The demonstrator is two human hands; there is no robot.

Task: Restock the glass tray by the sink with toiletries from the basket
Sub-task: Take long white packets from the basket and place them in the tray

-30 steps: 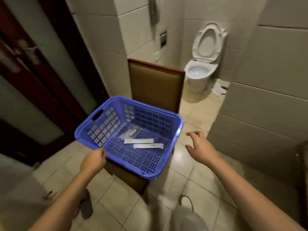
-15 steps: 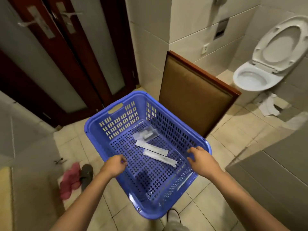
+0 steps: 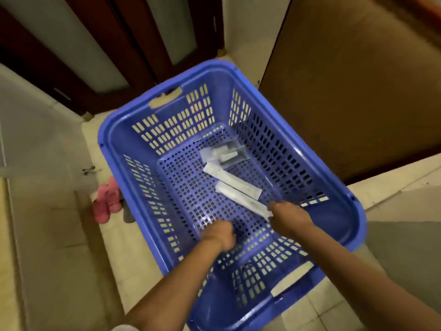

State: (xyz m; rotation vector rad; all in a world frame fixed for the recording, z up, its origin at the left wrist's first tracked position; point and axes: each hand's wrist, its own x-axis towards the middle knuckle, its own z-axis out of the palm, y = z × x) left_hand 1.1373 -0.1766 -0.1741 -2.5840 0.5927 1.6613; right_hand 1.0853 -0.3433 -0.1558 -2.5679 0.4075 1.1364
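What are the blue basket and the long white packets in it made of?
The basket looks like glossy moulded plastic: shiny rim, slotted walls. The long white packets seem matte paper or film wrappers, flat, no shine; blur leaves it open.

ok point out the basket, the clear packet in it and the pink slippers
basket (image 3: 334, 218): head view, solid blue wall at its right corner
clear packet (image 3: 226, 152): head view, middle of the packet
pink slippers (image 3: 107, 203): head view, middle of the pair
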